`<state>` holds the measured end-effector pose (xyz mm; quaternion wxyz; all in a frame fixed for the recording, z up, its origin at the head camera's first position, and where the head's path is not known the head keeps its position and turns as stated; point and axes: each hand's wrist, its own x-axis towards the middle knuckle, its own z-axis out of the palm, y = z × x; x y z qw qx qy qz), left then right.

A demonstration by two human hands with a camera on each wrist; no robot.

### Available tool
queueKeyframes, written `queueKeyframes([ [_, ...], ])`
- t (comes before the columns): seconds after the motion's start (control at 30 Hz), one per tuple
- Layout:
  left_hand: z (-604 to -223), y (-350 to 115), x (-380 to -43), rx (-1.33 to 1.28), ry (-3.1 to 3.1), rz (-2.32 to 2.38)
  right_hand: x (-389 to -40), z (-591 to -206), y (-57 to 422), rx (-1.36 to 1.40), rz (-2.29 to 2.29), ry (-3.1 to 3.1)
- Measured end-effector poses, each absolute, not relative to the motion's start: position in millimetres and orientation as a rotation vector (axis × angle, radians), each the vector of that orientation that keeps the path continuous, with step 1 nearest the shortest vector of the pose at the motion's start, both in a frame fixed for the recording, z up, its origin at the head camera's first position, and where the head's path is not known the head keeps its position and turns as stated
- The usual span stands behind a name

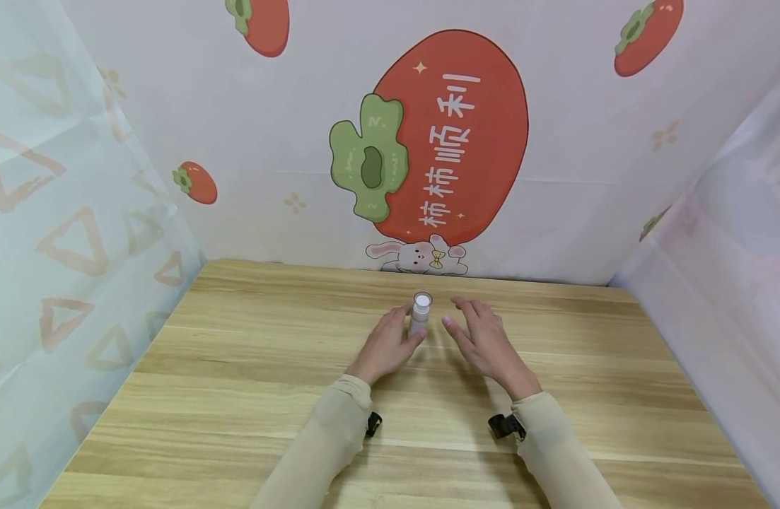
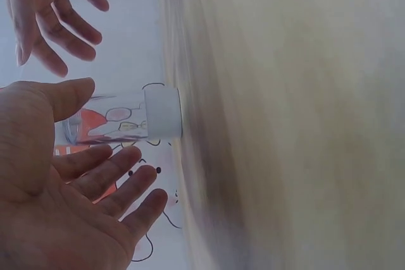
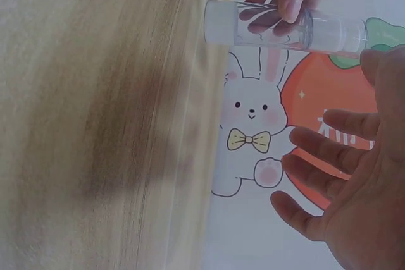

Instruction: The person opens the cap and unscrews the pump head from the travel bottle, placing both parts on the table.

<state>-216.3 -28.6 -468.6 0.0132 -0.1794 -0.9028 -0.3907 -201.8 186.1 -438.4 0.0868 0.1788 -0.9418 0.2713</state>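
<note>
A small clear cylindrical bottle [image 1: 420, 314] with a white end stands upright near the back of the wooden table. In the left wrist view the bottle [image 2: 126, 118] appears sideways, its white end against the tabletop. My left hand [image 1: 390, 344] is around it, thumb on the near side and fingers behind; contact is hard to tell. In that wrist view the left hand's fingers [image 2: 136, 184] are spread and only slightly bent. To the right of the bottle, apart from it, my right hand [image 1: 486, 341] hovers with loose fingers, holding nothing. The right wrist view shows the bottle [image 3: 285, 30] beyond the right hand [image 3: 354, 175].
The wooden table [image 1: 237, 396] meets a white backdrop [image 1: 288, 233] printed with persimmons and a rabbit. Side sheets [image 1: 59, 247] rise at left and right. Dark straps [image 1: 507, 426] sit at both wrists.
</note>
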Motion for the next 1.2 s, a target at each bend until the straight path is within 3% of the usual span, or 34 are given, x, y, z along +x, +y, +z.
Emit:
queueKeyframes([
  [1.2, -462.7, -24.0, -214.7, -0.535, -2.774, -1.364, -199.8, -439.6, 189.2, 0.537, 0.849, -2.791],
])
